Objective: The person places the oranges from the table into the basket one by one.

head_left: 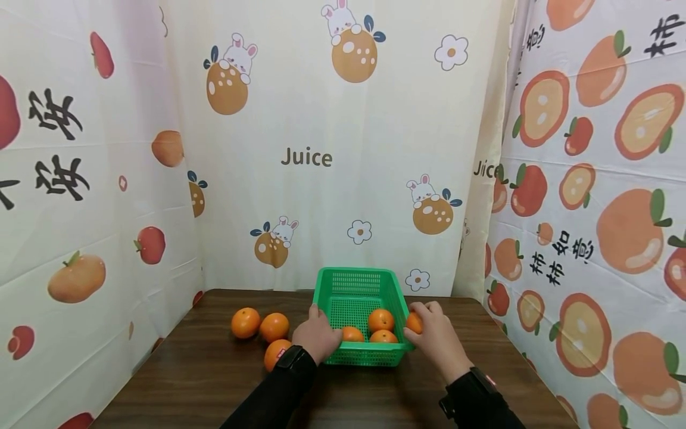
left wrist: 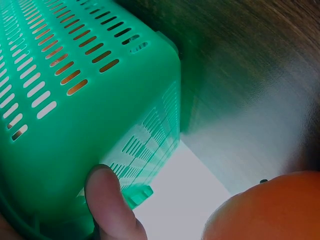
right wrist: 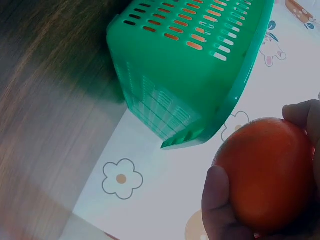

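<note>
The person's right hand [head_left: 438, 336] grips a round, glossy orange fruit [head_left: 414, 323] just beside the right rim of a green, perforated plastic basket [head_left: 364, 357], whose left rim the left hand [head_left: 317, 337] holds. Loosening the right grip there could drop the fruit onto the brown wooden counter [head_left: 364, 399]; uneven left-hand pressure could tip the basket.

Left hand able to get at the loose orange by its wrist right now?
Probably yes: the orange sits outside the green basket, with no basket wall in the way. But the left hand grips the basket, so it would likely have to let go first.
</note>
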The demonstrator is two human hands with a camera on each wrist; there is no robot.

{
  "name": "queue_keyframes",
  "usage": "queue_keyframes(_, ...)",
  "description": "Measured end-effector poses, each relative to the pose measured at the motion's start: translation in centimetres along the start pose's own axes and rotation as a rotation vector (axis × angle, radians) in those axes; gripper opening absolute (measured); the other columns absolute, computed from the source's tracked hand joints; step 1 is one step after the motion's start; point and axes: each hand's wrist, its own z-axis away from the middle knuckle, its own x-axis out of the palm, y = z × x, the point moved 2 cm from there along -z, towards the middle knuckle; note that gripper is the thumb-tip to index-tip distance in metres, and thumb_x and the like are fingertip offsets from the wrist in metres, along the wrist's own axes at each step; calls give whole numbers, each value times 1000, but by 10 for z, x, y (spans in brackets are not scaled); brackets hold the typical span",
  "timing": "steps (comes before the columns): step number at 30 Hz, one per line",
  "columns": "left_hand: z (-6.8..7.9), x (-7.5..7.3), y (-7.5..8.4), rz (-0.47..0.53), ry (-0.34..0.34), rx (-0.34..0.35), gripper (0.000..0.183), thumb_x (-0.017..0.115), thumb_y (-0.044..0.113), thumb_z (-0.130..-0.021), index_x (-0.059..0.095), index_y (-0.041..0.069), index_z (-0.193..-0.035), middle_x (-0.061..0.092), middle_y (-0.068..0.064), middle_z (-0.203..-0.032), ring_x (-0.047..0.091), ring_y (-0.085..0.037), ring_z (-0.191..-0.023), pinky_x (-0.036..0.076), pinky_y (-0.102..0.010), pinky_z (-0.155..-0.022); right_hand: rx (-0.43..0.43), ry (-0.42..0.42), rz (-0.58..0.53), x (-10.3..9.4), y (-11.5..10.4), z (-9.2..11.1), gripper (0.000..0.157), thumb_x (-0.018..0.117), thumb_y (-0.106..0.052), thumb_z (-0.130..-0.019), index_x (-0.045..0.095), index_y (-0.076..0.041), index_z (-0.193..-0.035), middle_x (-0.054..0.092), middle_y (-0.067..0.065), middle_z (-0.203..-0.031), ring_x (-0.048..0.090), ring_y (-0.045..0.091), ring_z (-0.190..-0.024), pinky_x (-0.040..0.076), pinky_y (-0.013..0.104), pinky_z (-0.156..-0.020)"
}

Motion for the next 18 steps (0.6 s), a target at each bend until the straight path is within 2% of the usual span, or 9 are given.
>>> queue_keyframes(8, -1, 1, 1, -8, -2, -4, 79, 58, 43, -92, 51, -8, -152, 33, -25, -169, 53, -23, -63, 44, -37, -57, -29, 7, -8, 1, -5, -4, 45, 81, -23, -91, 67, -13, -133, 54, 16, -123, 56, 27, -89, 49, 33, -68)
queue_keyframes(18, -1, 2, 1, -7, -4, -13, 79, 59, 44, -94, 50, -8, -153, 33, -24, -168, 54, -24, -64, 46, -38, -59, -44, -19, -54, 6, -6, -13, 48, 81, -24, -92, 66, -16, -136, 54, 16, -129, 57, 25, -88, 49, 32, -68)
